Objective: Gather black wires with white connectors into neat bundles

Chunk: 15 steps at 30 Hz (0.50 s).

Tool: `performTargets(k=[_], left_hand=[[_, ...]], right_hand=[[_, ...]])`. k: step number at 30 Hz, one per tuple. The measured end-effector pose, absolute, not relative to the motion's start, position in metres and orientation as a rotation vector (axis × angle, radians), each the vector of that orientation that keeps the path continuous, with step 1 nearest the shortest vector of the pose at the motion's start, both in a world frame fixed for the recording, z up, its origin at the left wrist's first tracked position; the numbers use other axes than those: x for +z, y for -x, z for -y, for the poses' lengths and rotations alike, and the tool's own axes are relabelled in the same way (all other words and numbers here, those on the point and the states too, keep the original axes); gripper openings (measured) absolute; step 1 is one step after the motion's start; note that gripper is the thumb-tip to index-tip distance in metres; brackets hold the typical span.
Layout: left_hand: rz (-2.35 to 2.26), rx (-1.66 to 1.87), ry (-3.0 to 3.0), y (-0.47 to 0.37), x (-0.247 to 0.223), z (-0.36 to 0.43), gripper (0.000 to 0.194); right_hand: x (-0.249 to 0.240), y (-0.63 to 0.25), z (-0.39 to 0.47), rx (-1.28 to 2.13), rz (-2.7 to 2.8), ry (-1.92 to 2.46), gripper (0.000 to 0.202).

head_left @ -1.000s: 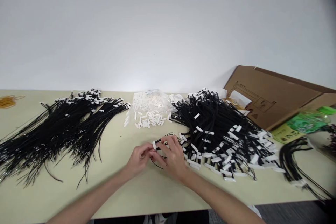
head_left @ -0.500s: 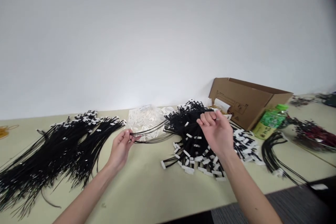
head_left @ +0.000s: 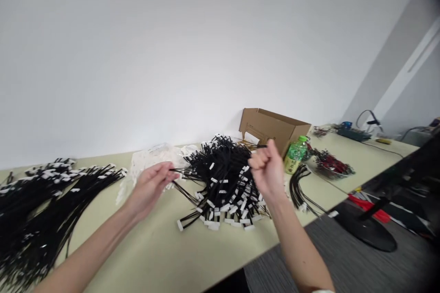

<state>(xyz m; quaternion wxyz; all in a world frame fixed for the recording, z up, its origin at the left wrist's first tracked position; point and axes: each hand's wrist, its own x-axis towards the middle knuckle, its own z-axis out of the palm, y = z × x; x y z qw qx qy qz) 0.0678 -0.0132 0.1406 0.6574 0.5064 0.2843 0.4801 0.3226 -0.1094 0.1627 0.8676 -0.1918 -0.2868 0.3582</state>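
My left hand is closed in a pinch on thin black wires, which run rightward toward a large heap. Raised over the heap's right side, my right hand has its fingers curled in and its thumb up. A short dark stretch of black wire shows at its fingertips; the rest of that grip is hidden. The heap of black wires with white connectors lies on the table between my hands. Behind my left hand is a clear plastic bag of white pieces.
More black wires with white ends spread over the table at left. A cardboard box, a green-capped bottle, a small wire bundle and dark red wires are at right. A monitor stand is beyond the table edge.
The view has swung right, bringing the monitor stand and more of the table's right end into sight. Both hands remain closed, the left still pinching the black wires.
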Motion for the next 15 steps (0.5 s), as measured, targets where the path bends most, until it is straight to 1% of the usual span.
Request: performTargets(k=[3, 7, 9, 12, 15], left_hand=[[-0.624, 1.11, -1.13, -0.073, 0.143, 0.016, 0.021], [-0.638, 1.056, -1.14, -0.071, 0.149, 0.015, 0.021], [-0.593, 1.067, -1.127, -0.072, 0.152, 0.013, 0.017], [-0.481, 1.015, -1.16, -0.082, 0.151, 0.001, 0.012], [-0.424, 0.981, -1.138, -0.096, 0.137, -0.016, 0.018]], right_hand=[[0.161, -0.33, 0.114, 0.666, 0.584, 0.404, 0.047], [0.161, -0.35, 0.124, 0.685, 0.62, 0.483, 0.049], [0.165, -0.364, 0.13, 0.647, 0.599, 0.48, 0.047], [0.179, -0.382, 0.132, 0.659, 0.593, 0.467, 0.044], [0.202, -0.389, 0.115, 0.746, 0.648, 0.483, 0.04]])
